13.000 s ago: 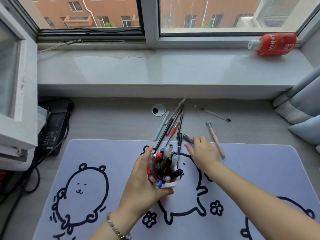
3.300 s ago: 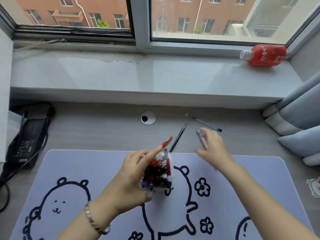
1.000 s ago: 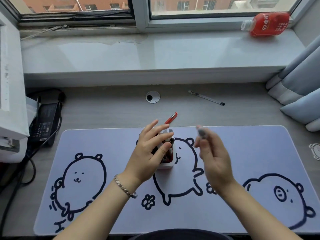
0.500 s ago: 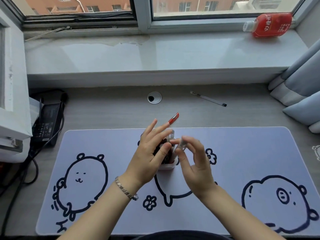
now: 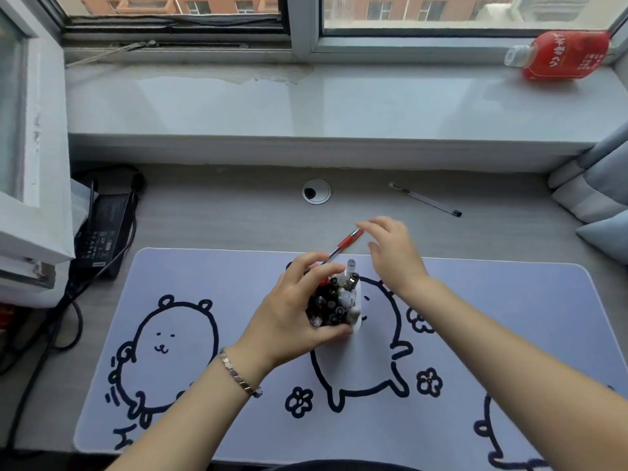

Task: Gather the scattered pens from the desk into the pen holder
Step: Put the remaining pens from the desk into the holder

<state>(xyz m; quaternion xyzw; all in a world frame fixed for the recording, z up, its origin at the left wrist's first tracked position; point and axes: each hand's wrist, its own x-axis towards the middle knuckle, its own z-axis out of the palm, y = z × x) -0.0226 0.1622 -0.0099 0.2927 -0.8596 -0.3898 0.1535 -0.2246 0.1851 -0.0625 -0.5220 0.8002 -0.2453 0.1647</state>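
Note:
A small white pen holder (image 5: 357, 321) packed with several pens stands on the lilac desk mat. My left hand (image 5: 292, 312) wraps around its left side, and a red pen (image 5: 346, 242) sticks out from between its fingers, pointing up and to the right. My right hand (image 5: 394, 254) hovers just beyond the holder with its fingers spread, and its fingertips are at the red pen's far end. One clear pen with a black cap (image 5: 424, 199) lies alone on the grey desk at the back right.
The lilac mat (image 5: 176, 273) with bear drawings covers the desk front. A round cable grommet (image 5: 316, 191) sits behind it, a black power brick (image 5: 102, 229) with cables at left, cushions (image 5: 598, 198) at right, and a red bottle (image 5: 564, 56) on the windowsill.
My right hand brought a grey pen to the holder and no longer holds it. It has since moved up to the red pen's end. My left hand stays on the holder.

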